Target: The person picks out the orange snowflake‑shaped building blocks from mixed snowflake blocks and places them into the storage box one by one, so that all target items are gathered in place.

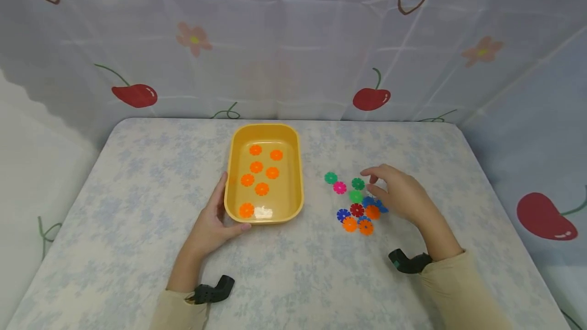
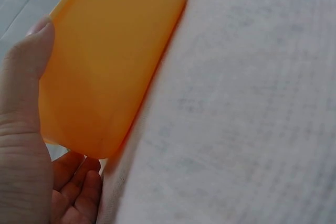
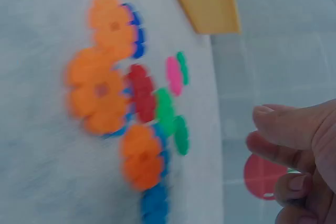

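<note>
One left hand (image 1: 208, 230), left of centre, grips the lower left corner of one yellow tray (image 1: 291, 200). Seven orange flower discs (image 1: 272, 172) lie inside it, mid-frame. Right of it on the table (image 1: 293, 274): three green discs (image 1: 355, 196), one pink disc (image 1: 340, 187), overlapping blue discs (image 1: 368, 201), count uncertain, one red disc (image 1: 356, 210), three loose orange discs (image 1: 350, 224). One right hand (image 1: 401, 192), right of centre, hovers beside these, thumb and forefinger slightly parted, nothing visibly held.
</note>
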Action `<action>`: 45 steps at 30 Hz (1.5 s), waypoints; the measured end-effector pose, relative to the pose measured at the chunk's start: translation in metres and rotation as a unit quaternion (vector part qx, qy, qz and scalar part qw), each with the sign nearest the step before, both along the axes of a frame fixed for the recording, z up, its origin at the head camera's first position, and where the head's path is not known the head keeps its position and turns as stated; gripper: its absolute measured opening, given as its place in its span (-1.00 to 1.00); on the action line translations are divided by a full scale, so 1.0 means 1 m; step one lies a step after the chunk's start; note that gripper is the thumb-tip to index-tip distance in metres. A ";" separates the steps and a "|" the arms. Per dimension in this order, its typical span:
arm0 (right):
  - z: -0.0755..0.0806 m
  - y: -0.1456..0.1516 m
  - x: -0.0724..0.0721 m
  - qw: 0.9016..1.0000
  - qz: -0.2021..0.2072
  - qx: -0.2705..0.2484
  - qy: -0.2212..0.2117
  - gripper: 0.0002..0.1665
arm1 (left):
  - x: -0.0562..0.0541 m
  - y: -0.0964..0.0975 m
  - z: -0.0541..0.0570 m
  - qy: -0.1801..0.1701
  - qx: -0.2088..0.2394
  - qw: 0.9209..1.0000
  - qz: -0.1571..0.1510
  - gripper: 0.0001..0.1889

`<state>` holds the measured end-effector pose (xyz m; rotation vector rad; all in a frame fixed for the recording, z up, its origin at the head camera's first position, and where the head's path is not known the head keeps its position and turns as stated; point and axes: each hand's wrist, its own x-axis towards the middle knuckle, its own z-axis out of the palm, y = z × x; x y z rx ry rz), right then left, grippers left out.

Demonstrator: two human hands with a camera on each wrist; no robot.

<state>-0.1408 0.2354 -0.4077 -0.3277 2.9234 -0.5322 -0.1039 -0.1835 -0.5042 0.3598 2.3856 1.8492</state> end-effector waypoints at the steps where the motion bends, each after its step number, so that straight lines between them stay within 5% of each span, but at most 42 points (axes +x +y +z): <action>1: -0.004 0.003 0.004 1.000 0.003 0.006 -0.011 -0.55 | 0.000 0.000 -0.001 0.000 0.003 1.000 0.000 0.30; 10: -0.034 0.025 0.026 0.998 0.038 -0.024 -0.042 -0.61 | 0.001 -0.002 -0.003 0.008 0.019 1.000 -0.004 0.31; 22: -0.045 0.029 0.025 0.996 0.014 -0.063 -0.056 -0.73 | 0.002 -0.003 -0.002 0.006 0.023 1.000 -0.002 0.30; 32: -0.026 0.007 -0.006 0.991 0.026 -0.131 -0.014 -0.75 | -0.001 -0.004 -0.002 0.008 0.017 1.000 -0.003 0.28; 45: 0.011 -0.093 -0.051 0.975 0.117 -0.185 -0.029 -0.79 | -0.001 -0.003 -0.001 0.005 0.020 1.000 -0.010 0.30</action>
